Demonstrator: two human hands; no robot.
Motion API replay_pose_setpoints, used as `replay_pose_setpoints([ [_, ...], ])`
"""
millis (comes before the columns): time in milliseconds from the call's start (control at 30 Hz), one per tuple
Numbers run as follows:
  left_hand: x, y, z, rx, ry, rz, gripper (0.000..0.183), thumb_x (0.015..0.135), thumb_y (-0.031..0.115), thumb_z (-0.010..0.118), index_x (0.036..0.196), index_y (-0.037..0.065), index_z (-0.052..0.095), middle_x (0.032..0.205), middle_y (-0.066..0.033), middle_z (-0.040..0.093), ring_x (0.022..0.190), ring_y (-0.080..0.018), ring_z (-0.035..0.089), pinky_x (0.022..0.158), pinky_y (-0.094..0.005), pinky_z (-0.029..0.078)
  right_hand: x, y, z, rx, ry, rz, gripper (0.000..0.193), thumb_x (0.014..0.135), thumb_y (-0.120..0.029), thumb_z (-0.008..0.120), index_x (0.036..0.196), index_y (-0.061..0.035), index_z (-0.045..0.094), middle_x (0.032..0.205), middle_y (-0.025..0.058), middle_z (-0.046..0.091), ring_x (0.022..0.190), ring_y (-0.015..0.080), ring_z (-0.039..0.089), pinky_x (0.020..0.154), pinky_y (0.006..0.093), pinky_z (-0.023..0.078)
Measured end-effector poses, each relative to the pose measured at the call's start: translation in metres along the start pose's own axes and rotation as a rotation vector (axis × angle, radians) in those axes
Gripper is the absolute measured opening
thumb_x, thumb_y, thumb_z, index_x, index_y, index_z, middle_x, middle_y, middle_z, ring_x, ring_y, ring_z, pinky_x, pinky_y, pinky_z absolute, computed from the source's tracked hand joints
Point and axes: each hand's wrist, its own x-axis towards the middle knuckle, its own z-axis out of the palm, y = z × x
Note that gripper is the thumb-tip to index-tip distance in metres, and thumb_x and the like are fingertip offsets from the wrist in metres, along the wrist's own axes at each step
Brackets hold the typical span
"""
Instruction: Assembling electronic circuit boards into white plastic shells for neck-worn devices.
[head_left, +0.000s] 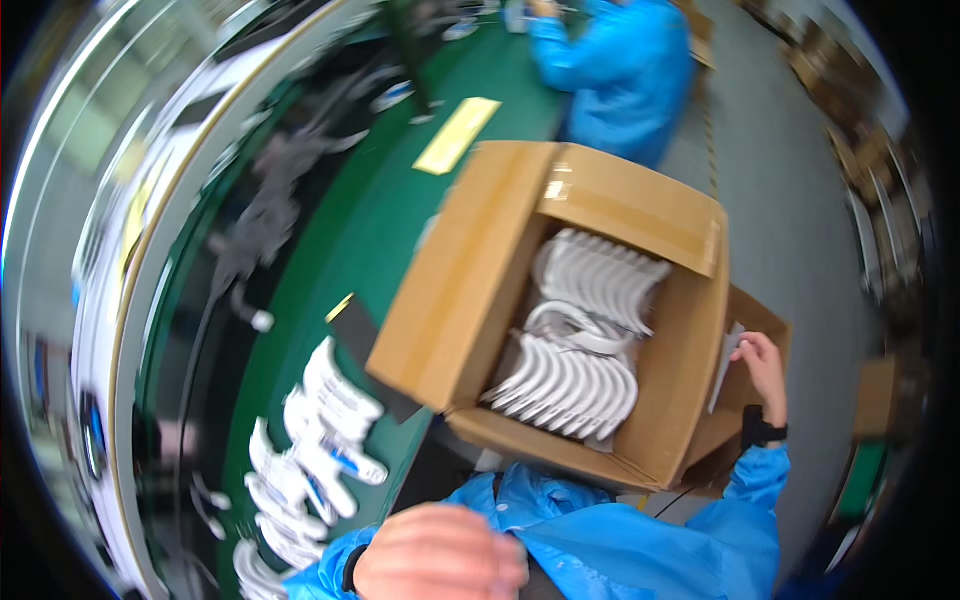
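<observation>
An open brown carton [620,462] stands in front of me and holds two stacks of curved white plastic parts, the far stack [600,280] and the near stack [570,390]. A looped white piece [580,328] lies between them. To the carton's right, my right hand [762,368] pinches the edge of a thin whitish sheet [724,370] by a second brown carton [760,320]. My left hand [440,553] is raised close at the bottom, blurred, its back showing and its fingers seemingly curled; whether it holds anything is hidden.
More white curved parts [340,395] lie on the green bench [370,235] at left, some with blue marks. A yellow sheet [457,135] and a dark strip [365,345] lie there too. Beyond the carton, a person in blue [625,80] works. Boxes [890,397] stand across the aisle.
</observation>
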Motion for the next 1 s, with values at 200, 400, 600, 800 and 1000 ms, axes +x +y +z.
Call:
replay_pose_setpoints([
  [200,-0.097,0.123,-0.041,-0.182,0.518,0.338,0.021,0.089,0.022,0.053,0.106,0.011,0.047,0.098,-0.0020,0.059,0.090,-0.0201,0.063,0.081,-0.0333,0.041,-0.083,-0.337,0.133,-0.385,-0.611,-0.624,0.045,0.062,-0.010,0.055,0.105,0.0019,0.055,0.080,0.0117,0.063,0.079,0.0227,0.059,0.076,0.0320,0.043],
  [400,-0.186,0.188,-0.053,-0.141,0.830,0.710,0.021,0.090,0.016,0.048,0.107,0.011,0.036,0.095,-0.0040,0.056,0.086,-0.0212,0.064,0.083,-0.0352,0.041,-0.032,-0.539,0.182,-0.998,-2.000,-1.387,0.053,0.077,-0.058,0.058,0.102,-0.0113,0.058,0.080,-0.0051,0.067,0.077,0.0099,0.063,0.063,0.0277,0.043],
  [600,-0.261,0.225,-0.083,-0.082,0.933,0.514,0.028,0.092,0.020,0.047,0.115,0.010,0.034,0.095,-0.0055,0.057,0.082,-0.0214,0.064,0.081,-0.0361,0.043,-0.105,-0.555,0.520,-0.974,-1.619,-0.844,0.028,0.086,-0.025,0.054,0.088,0.0018,0.062,0.072,0.0062,0.063,0.065,0.0111,0.060,0.059,0.0253,0.047],
  [800,-0.236,0.216,-0.112,0.036,1.336,0.366,0.035,0.094,0.025,0.041,0.125,0.011,0.032,0.097,-0.0071,0.057,0.079,-0.0223,0.064,0.078,-0.0354,0.045,0.025,-0.434,0.762,-0.994,-1.124,-1.193,0.042,0.076,-0.030,0.062,0.101,0.0031,0.059,0.088,0.0174,0.064,0.083,0.0287,0.061,0.076,0.0345,0.047],
  [1000,-0.253,0.189,-0.137,0.270,1.432,0.418,0.044,0.090,0.031,0.048,0.127,0.009,0.036,0.099,-0.0110,0.056,0.086,-0.0261,0.062,0.077,-0.0381,0.045,0.146,-0.293,0.948,-0.644,-0.845,-1.050,0.047,0.073,-0.033,0.064,0.098,0.0059,0.053,0.099,0.0293,0.054,0.093,0.0442,0.052,0.079,0.0446,0.043],
])
